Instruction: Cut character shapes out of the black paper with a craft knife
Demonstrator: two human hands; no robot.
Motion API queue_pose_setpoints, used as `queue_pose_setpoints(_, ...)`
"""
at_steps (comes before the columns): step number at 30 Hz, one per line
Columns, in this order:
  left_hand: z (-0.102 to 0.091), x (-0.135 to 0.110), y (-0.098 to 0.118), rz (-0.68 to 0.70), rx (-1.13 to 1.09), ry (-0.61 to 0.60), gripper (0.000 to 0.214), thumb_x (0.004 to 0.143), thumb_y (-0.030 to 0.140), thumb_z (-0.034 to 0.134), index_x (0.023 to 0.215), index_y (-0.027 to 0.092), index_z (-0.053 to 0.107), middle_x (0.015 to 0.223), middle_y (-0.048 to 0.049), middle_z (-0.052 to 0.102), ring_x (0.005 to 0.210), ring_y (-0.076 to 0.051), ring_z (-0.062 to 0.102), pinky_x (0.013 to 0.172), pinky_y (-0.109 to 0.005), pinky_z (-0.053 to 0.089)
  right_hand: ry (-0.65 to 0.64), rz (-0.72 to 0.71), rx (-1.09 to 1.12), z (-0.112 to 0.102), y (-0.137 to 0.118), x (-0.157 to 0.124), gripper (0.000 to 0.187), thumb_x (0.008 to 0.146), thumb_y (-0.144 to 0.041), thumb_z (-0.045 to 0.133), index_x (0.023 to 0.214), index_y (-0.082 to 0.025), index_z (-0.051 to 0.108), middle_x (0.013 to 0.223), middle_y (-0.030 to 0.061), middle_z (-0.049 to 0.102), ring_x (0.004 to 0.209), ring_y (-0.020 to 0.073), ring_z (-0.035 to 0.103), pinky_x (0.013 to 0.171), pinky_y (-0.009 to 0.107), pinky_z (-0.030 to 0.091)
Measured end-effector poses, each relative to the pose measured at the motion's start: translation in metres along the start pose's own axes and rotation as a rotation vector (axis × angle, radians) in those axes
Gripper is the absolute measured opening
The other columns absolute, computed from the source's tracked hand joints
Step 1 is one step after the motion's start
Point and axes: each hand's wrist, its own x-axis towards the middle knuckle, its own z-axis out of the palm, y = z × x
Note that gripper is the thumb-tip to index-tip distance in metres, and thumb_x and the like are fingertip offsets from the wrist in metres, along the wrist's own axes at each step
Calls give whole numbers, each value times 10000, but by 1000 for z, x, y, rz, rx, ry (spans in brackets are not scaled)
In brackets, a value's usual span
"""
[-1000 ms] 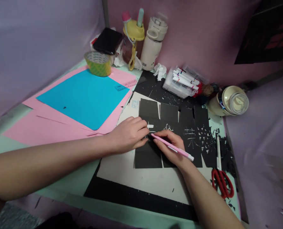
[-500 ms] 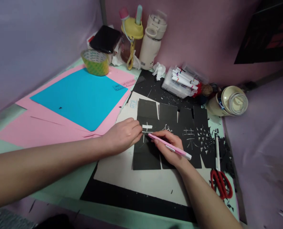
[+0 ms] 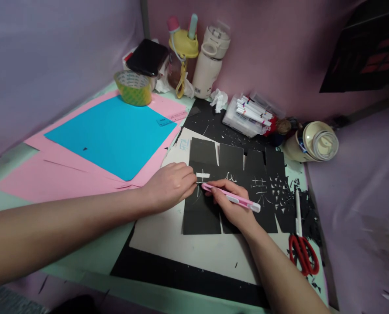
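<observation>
Gripped pen-style in closed right hand [image 3: 234, 210]: pink craft knife [image 3: 231, 197], tip down on black paper [image 3: 202, 213], cream board's [image 3: 187, 244] far-left part. Long axis slanting left toward left hand [image 3: 170, 185], fingertips bunched on paper beside tip, grasp unclear.

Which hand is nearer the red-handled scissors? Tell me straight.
Right. The right hand, gripping a slim pink pen-shaped cutter, lies left of and above the red-handled metal scissors; the left hand rests on the black paper sheet even farther left.
</observation>
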Motion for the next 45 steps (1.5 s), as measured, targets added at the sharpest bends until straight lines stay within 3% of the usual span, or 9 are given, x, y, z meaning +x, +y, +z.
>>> queue_pose_setpoints(19, 8, 1, 0, -17, -19, -110, 369, 1036, 210, 336, 790, 135, 600, 797, -73, 561, 764, -196, 485, 670, -323, 401, -29, 26, -24, 1, -4, 0, 131, 873, -236, 602, 788, -198, 694, 742, 16, 737, 621, 138, 643, 577, 247, 493)
queue_pose_setpoints(24, 7, 2, -3, -76, -32, -103, 334, 1028, 206, 344, 822, 131, 597, 819, -73, 573, 792, -195, 498, 694, -313, 414, -34, 61, 5, 0, -4, -1, 148, 856, -224, 601, 745, -192, 693, 663, 9, 718, 579, 133, 643, 551, 238, 497)
queue_pose_setpoints(38, 2, 3, -5, -178, -175, 16, 219, 1007, 249, 434, 878, 143, 575, 823, -58, 588, 780, -185, 525, 703, -305, 423, 32, 68, 82, 3, 0, -1, 115, 864, -268, 648, 868, -188, 731, 745, 35, 751, 572, 126, 651, 541, 233, 532)
queue_pose_setpoints(42, 1, 3, -6, -214, -236, 62, 228, 1014, 283, 441, 880, 153, 570, 820, -46, 592, 784, -178, 532, 708, -299, 419, 131, -26, 134, 5, 7, -2, 179, 880, -281, 652, 1034, -216, 716, 835, 34, 746, 617, 121, 648, 546, 230, 532)
queue_pose_setpoints(45, 1, 4, -5, -121, -232, 71, 251, 1025, 293, 425, 874, 158, 573, 828, -40, 603, 778, -170, 527, 705, -295, 404, 194, -109, 137, 8, 13, -4, 294, 867, -266, 674, 1161, -262, 686, 845, 15, 732, 562, 109, 623, 492, 226, 511)
